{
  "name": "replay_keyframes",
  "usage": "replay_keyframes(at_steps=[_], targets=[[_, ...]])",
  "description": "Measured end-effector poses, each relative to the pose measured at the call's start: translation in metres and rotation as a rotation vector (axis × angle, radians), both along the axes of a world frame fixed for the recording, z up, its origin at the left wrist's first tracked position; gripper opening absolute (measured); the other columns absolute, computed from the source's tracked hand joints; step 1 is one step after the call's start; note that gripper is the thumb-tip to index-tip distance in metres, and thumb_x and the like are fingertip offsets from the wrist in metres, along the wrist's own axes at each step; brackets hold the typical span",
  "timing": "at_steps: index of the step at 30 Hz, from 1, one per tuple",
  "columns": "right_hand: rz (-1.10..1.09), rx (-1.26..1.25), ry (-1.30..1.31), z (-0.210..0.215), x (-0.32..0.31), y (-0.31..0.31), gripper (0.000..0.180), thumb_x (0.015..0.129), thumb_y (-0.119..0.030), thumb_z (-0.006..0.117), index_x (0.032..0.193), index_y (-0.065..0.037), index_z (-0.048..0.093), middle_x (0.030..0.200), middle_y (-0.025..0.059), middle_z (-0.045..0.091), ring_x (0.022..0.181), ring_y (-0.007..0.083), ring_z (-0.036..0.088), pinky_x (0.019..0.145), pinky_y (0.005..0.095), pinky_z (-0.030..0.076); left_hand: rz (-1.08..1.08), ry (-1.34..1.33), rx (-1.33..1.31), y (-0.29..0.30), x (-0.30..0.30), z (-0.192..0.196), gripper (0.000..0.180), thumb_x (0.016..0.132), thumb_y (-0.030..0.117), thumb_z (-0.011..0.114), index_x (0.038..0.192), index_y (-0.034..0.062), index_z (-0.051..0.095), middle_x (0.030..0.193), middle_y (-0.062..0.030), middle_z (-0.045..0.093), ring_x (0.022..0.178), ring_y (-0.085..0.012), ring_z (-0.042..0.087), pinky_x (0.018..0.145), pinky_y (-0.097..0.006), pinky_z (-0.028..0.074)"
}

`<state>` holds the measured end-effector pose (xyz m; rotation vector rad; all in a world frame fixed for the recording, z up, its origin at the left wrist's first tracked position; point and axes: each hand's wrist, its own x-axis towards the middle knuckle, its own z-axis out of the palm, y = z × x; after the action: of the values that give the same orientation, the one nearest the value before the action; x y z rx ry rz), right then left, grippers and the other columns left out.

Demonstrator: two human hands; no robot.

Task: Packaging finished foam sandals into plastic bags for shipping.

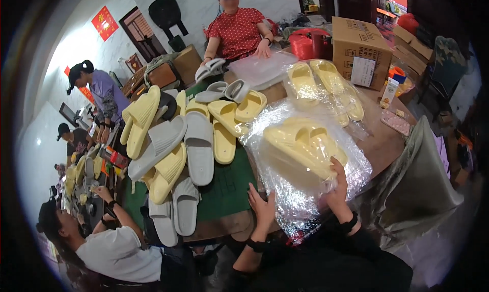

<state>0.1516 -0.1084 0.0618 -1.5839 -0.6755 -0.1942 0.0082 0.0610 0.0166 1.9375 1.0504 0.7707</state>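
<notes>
A pair of yellow slippers (295,142) lies inside a clear plastic bag, on top of a stack of shiny clear bags (272,182). My right hand (337,187) grips the near right end of this bagged pair, fingers up along its edge. At the near left edge of the bag stack is my left hand (262,208), its fingers apart and nothing visible in them. To the left, loose yellow and grey slippers are heaped together, among them a grey slipper (199,147) and a yellow slipper (224,143). Beyond the bag stack rests another bagged pair of yellow slippers (326,86).
A large cardboard box (360,50) stands at the far right of the table, near a pink phone-like case (395,122). Across the table a person in red (238,32) touches grey slippers and a clear sheet. Another person in white (122,254) sits at left. Grey cloth (417,175) hangs at right.
</notes>
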Motion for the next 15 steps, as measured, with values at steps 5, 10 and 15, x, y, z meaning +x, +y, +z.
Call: replay_keyframes(at_steps=[5, 10, 15], targets=[[0.004, 0.101, 0.071, -0.011, -0.006, 0.009, 0.041, 0.076, -0.009, 0.065, 0.112, -0.007, 0.046, 0.136, 0.0178, 0.042, 0.126, 0.031, 0.039, 0.105, 0.0398, 0.03, -0.093, 0.347, 0.189, 0.01, 0.012, -0.015, 0.067, 0.087, 0.029, 0.061, 0.136, -0.0051, 0.031, 0.135, -0.0274, 0.039, 0.127, -0.0398, 0.035, 0.106, -0.046, 0.025], [-0.014, 0.068, -0.012, -0.02, -0.013, 0.015, 0.036, 0.082, -0.015, 0.059, 0.113, -0.007, 0.043, 0.135, 0.0188, 0.041, 0.124, 0.0323, 0.04, 0.104, 0.0415, 0.032, -0.283, -0.229, -0.295, 0.012, 0.03, -0.009, 0.054, 0.084, 0.008, 0.064, 0.131, -0.0014, 0.037, 0.119, -0.0153, 0.054, 0.11, -0.0219, 0.05, 0.092, -0.033, 0.042], [0.04, 0.074, -0.048, -0.049, -0.008, 0.01, 0.033, 0.087, -0.02, 0.056, 0.114, -0.01, 0.042, 0.136, 0.0179, 0.04, 0.126, 0.0318, 0.037, 0.104, 0.0423, 0.03, -0.046, -0.391, -0.83, 0.015, 0.036, 0.005, 0.096, 0.077, 0.01, 0.072, 0.141, -0.0021, 0.002, 0.131, -0.0249, 0.039, 0.11, -0.0284, 0.051, 0.089, -0.035, 0.047]])
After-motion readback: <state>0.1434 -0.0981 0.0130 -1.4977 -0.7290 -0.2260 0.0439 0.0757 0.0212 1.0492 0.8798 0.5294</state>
